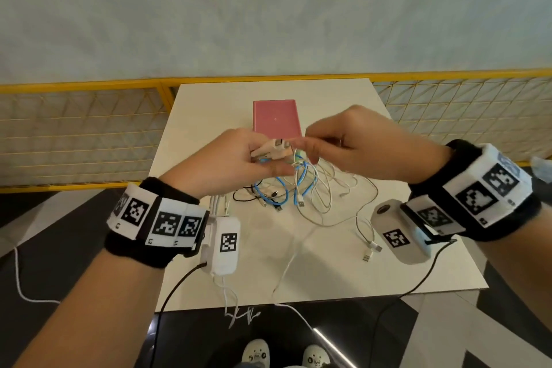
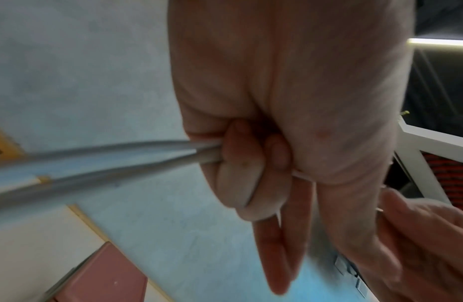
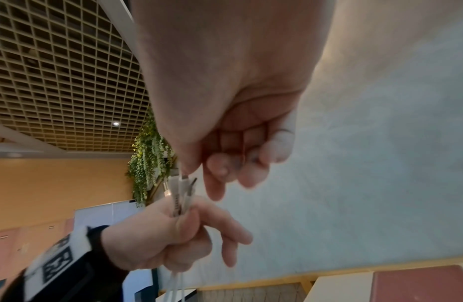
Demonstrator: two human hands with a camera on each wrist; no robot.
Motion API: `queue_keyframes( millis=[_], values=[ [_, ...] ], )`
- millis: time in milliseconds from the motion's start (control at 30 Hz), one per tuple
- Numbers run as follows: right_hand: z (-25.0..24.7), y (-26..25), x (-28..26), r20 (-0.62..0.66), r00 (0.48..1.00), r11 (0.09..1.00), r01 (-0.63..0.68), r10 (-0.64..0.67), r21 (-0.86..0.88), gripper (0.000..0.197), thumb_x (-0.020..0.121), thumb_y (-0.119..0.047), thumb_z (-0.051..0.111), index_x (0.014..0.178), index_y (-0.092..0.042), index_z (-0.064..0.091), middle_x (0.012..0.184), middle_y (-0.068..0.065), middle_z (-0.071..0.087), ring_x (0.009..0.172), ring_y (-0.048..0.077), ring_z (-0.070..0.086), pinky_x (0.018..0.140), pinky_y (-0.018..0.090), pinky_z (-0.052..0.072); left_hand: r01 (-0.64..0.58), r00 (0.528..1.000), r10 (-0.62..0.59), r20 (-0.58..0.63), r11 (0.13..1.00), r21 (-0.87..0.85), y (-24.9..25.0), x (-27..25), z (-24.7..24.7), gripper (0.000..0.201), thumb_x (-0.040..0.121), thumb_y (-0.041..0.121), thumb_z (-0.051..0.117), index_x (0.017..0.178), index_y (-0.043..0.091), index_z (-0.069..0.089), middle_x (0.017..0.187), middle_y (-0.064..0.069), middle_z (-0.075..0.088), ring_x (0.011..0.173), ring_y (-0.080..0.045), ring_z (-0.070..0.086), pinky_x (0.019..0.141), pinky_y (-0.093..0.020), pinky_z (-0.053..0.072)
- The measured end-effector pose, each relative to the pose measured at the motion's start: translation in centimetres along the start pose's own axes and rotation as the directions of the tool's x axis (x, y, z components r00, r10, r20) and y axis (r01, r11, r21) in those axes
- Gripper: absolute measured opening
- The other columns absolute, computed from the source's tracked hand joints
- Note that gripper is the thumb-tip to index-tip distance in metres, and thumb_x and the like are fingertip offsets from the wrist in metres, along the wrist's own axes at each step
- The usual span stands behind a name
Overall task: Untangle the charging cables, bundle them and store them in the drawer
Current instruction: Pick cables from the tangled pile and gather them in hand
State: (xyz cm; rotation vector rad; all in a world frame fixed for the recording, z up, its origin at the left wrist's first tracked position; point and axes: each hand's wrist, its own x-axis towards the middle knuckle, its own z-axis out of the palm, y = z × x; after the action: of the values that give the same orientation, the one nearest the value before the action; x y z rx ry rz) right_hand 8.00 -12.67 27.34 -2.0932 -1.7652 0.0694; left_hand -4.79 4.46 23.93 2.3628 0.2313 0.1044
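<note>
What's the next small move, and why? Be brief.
Probably draw the right hand along the cables to free a strand: the left hand already grips several plug ends together, the right pinches at their tips, and the rest still lies tangled on the table.

Cables [image 1: 301, 185] smooth plastic; table [image 1: 328, 266] matt; pink box [image 1: 276, 119] possibly plastic.
</note>
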Motion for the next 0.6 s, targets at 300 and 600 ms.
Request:
queue_keyframes(
  millis=[300, 600],
  values=[
    [1.8, -0.6, -0.3, 0.007, 0.999, 0.996, -0.035, 0.035, 0.083, 0.026, 0.096, -0.033, 0.047, 0.093, -0.012, 0.062, 0.085, 0.002, 0.066, 0.076, 0.02, 0.06, 0.073, 0.041, 0.049, -0.247, 0.943, 0.165, -0.288, 0.928, -0.278, 3.2, -0.9, -0.2, 0.044, 0.106, 0.027, 0.031, 0.097, 0.019, 0.073, 0.083, 0.002, 0.071, 0.072, 0.001, 0.06, 0.07, -0.011, 0.042],
    [4.1, -4.1, 1.3, 0.129, 0.987, 0.619, -0.163, 0.1, 0.768, 0.025, 0.101, -0.004, 0.03, 0.084, -0.008, 0.047, 0.069, 0.004, 0.048, 0.063, 0.016, 0.058, 0.071, 0.029, 0.056, -0.136, 0.985, 0.099, -0.145, 0.95, -0.281, 4.9, 0.1, -0.2, 0.034, 0.103, 0.04, 0.039, 0.118, 0.03, 0.068, 0.1, 0.001, 0.068, 0.065, -0.006, 0.066, 0.056, -0.017, 0.05]
  ],
)
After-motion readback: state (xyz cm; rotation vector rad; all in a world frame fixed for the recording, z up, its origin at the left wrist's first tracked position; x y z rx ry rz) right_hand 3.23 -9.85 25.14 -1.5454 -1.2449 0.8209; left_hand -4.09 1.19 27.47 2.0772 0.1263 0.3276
